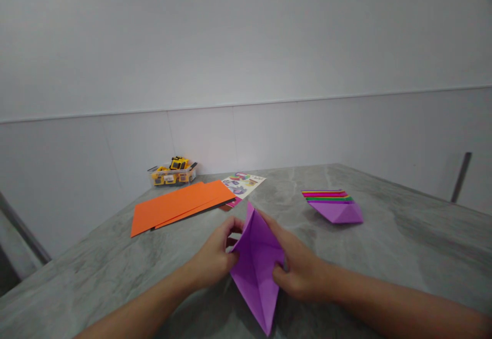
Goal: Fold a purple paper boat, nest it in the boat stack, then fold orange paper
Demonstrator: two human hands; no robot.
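A creased sheet of purple origami paper (pixel 257 262) stands tilted above the near part of the table, opened into a hollow, pointed shape. My left hand (pixel 219 254) grips its left edge, thumb on the inner face and fingers behind. On the opposite edge my right hand (pixel 298 264) is closed, with the thumb curled over the inside and the other fingers hidden behind the paper. One point of the paper faces up and away, another faces down towards me. To the right lies a folded purple paper piece (pixel 338 212) with several coloured strips (pixel 326 195) at its far side.
Orange sheets (pixel 180 203) lie overlapping at the left on the grey marbled table (pixel 388 257). Behind them are a printed leaflet (pixel 244 184) and a clear plastic box (pixel 172 177) with yellow toy vehicles (pixel 179 163). A white wall (pixel 246 139) rises behind the table.
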